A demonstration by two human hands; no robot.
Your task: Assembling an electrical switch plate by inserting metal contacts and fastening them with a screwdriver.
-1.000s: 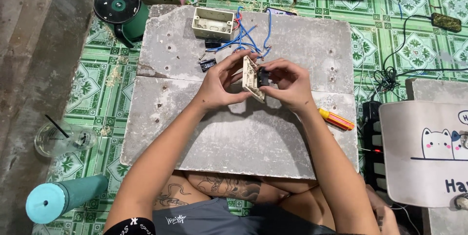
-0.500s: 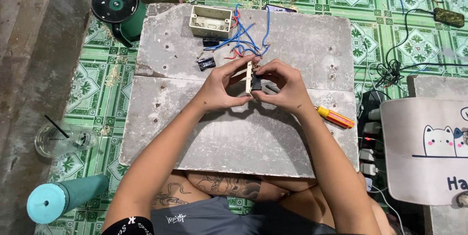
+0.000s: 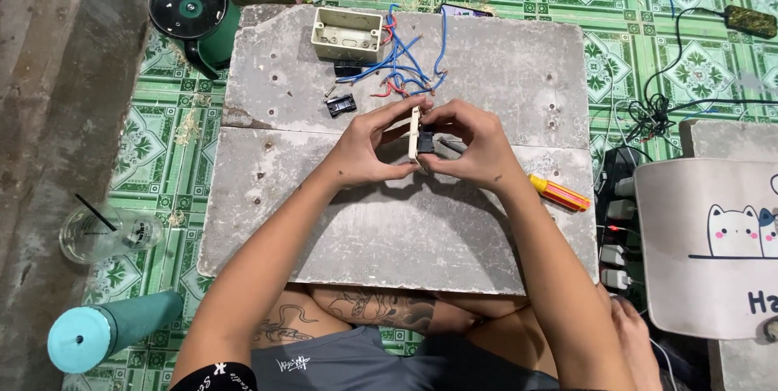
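Over a grey concrete slab, my left hand and my right hand both pinch a beige switch faceplate, held edge-on between them. A small black switch module sits against the plate at my right fingertips. Just beyond the hands lies a tangle of blue and red wires, running to an open beige wall box. Another black module lies loose on the slab left of the wires.
An orange-and-yellow screwdriver lies on the slab at my right wrist. A green fan stands at the back left. A clear cup with a straw and a teal bottle sit on the left floor. A power strip and a cat-print board are on the right.
The faceplate has turned from showing its broad face to standing edge-on between both hands. The hands have stayed over the slab's middle.
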